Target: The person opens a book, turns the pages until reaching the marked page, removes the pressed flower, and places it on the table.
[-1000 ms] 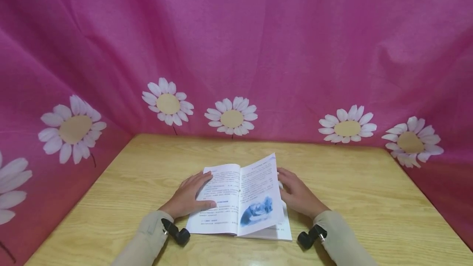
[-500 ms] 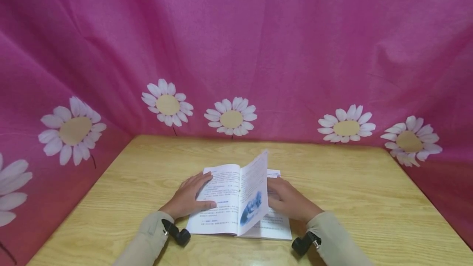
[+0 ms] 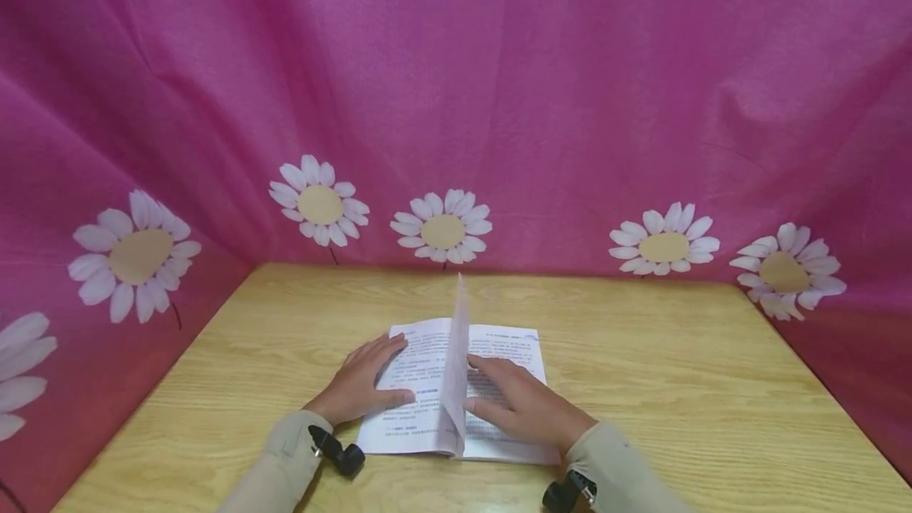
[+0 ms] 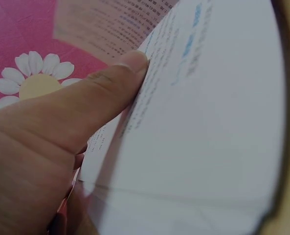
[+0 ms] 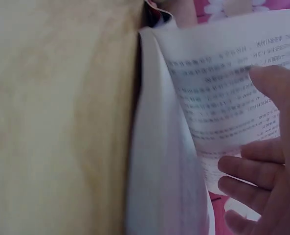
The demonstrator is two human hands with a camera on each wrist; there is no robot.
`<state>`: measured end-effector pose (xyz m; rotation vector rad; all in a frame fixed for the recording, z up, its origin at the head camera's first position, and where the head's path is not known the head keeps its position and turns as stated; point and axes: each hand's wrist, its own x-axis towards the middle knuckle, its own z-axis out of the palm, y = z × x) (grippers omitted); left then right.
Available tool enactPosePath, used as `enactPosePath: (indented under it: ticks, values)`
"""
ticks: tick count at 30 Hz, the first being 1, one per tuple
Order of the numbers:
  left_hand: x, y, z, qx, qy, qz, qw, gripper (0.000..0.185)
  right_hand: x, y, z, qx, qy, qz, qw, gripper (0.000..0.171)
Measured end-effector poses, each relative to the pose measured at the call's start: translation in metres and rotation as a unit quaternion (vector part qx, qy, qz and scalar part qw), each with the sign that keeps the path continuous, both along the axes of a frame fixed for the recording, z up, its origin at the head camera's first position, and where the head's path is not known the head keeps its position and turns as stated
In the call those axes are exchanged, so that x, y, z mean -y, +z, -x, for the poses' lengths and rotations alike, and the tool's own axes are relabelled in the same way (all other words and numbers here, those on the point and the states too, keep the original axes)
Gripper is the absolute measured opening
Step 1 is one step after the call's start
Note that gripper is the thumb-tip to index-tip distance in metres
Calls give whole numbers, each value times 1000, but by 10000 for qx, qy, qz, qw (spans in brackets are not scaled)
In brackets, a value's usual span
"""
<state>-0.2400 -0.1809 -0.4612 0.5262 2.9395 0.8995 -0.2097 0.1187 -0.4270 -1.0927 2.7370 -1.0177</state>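
Observation:
An open paperback book (image 3: pixel 406 438) lies on the wooden table, printed text on both pages. One leaf (image 3: pixel 459 339) stands nearly upright at the spine. My left hand (image 3: pixel 359 386) rests on the left page, fingers extended near its outer edge. In the left wrist view, the thumb (image 4: pixel 105 85) lies across the printed paper. Over the right page, my right hand (image 3: pixel 523 402) has its fingertips at the right side of the raised leaf. The right wrist view shows the fingers (image 5: pixel 250 171) slightly spread behind this printed leaf (image 5: pixel 208 93), thumb extended against it.
The wooden table (image 3: pixel 677 386) extends around the book on every side. A magenta cloth (image 3: pixel 556 101) with white daisies hangs along the back and sides. Black cameras are strapped at both sleeve cuffs, the left camera (image 3: pixel 338 451) and the right camera (image 3: pixel 568 491).
The leaf has swung from leaning right to nearly upright, its blue picture turned out of sight. My right hand has moved left across the right page with it. My left hand stays in place.

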Motion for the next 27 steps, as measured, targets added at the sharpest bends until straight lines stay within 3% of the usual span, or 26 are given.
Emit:
enactPosePath:
  ticks: [6, 11, 19, 27]
  values:
    - [2, -2, 0, -231, -178, -24, 9996, 87, 10, -2, -9, 148, -169, 27, 9997, 77]
    - [1, -2, 1, -201, -131, 64, 9997, 88, 16, -3, -12, 61, 77, -64, 9999, 75]
    - [2, -5, 3, -455, -226, 36, 9987, 75, 21, -8, -12, 24, 525, -192, 9984, 65]
    - [2, 2, 0, -186, -223, -544, 9981, 66, 19, -7, -16, 13, 627, -471, 9969, 57]
